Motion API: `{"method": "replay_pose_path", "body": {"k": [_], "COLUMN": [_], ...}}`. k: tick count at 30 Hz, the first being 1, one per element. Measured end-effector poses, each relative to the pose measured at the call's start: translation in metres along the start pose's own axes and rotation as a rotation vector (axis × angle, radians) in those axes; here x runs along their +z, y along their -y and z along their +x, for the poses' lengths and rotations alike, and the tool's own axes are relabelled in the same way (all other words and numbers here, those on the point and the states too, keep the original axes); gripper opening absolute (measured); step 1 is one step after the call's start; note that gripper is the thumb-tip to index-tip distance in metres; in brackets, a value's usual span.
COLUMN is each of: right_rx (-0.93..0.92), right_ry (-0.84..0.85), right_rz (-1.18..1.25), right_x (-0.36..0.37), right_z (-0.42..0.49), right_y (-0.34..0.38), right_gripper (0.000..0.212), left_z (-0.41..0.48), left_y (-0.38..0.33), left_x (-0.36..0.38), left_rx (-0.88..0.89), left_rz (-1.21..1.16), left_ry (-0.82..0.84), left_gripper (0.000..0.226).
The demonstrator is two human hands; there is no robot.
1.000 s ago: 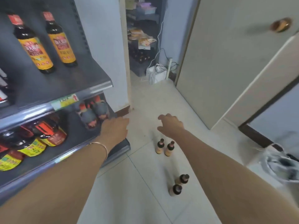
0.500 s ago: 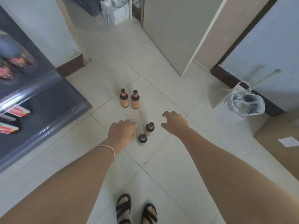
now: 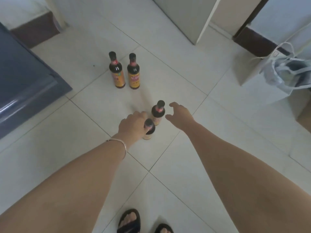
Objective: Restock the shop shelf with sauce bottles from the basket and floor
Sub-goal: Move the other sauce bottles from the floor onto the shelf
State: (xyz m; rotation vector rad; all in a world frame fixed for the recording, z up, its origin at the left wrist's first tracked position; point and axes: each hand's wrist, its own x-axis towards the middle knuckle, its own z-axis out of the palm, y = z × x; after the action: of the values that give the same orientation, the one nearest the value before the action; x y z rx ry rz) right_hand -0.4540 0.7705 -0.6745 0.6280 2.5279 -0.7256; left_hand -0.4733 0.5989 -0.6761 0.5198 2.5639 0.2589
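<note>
Grey metal shop shelf (image 3: pixel 25 84) edges frame left, above pale tiled floor (image 3: pixel 193 165). Two dark glass sauce bottles with orange labels (image 3: pixel 125 71) stand upright side by side, well apart from hands. Left hand (image 3: pixel 132 126) curls around nearest dark bottle (image 3: pixel 149 129); full grip cannot be told. Right hand (image 3: pixel 180 116) spread open just beside second near bottle (image 3: pixel 158 111), not touching.

The pale tiled floor (image 3: pixel 193 165) carries four upright sauce bottles. Two far bottles (image 3: pixel 125 71) with orange labels stand just beside each other. Nearer, a second pair (image 3: pixel 154 118) stands close together near a tile joint. A white paper bag (image 3: pixel 262 71) sits at right, and the grey shelf base (image 3: pixel 32 84) at left.
</note>
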Motion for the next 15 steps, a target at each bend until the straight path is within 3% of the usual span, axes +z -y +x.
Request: {"method": "replay_pose_path", "body": {"k": [7,10,12,15], "right_rx": [0.033,-0.064,-0.109,-0.117], "right_ry": [-0.028,-0.009,-0.049,-0.081], "right_rz": [0.432,0.592,0.671,0.711], "right_x": [0.091,0.114,0.125,0.129], "right_z": [0.081,0.101,0.114,0.121], "right_y": [-0.049,-0.046,-0.045,-0.042], "right_gripper": [0.089,0.097,0.09,0.085], "left_z": [0.053,0.069,0.079,0.089], "left_y": [0.05,0.047,0.041,0.034], "left_x": [0.101,0.117,0.122,0.127], "left_rx": [-0.049,0.031,0.058,0.062], "left_rz": [-0.548,-0.717,-0.811,-0.87], "left_ry": [0.043,0.016,0.011,0.036], "left_gripper": [0.096,0.079,0.065,0.062]}}
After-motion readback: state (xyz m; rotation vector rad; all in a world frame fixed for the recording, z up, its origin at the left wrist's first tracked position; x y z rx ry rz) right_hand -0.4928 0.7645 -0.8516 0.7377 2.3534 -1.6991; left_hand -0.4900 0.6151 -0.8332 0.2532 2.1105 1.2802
